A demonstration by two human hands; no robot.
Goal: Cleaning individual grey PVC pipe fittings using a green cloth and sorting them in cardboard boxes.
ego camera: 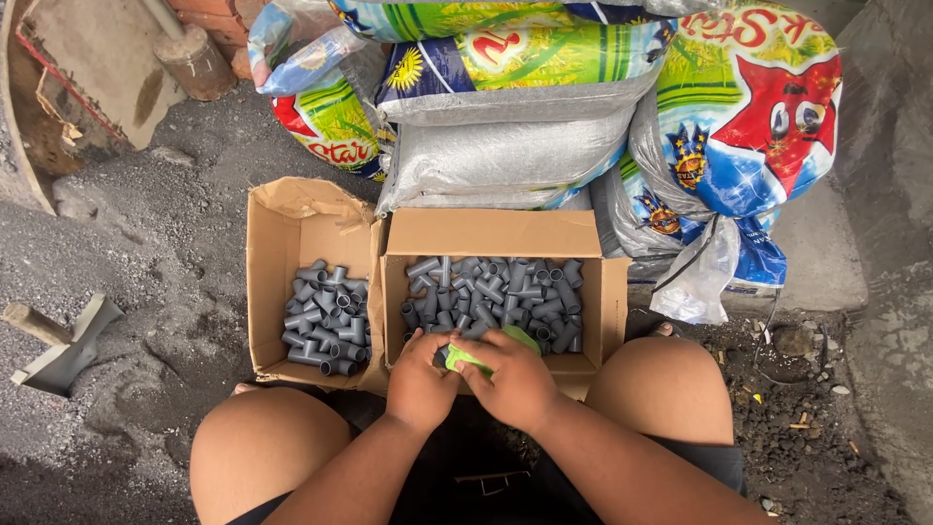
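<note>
My left hand (420,377) and my right hand (515,379) meet over the near edge of the right cardboard box (491,233). Together they grip a bright green cloth (486,354) wrapped around a small dark grey fitting (442,356) that barely shows between the fingers. The right box holds several grey plastic pipe fittings (496,290). Beside it, the left cardboard box (270,282) holds another heap of grey pipe fittings (328,319). My bare knees frame both hands.
Stacked colourful woven sacks (515,107) stand behind the boxes. A clear plastic bag (698,277) hangs at the right. A trowel-like tool with a wooden handle (58,335) lies on the grey gravel ground at the left. Bricks and a concrete slab (97,58) sit at top left.
</note>
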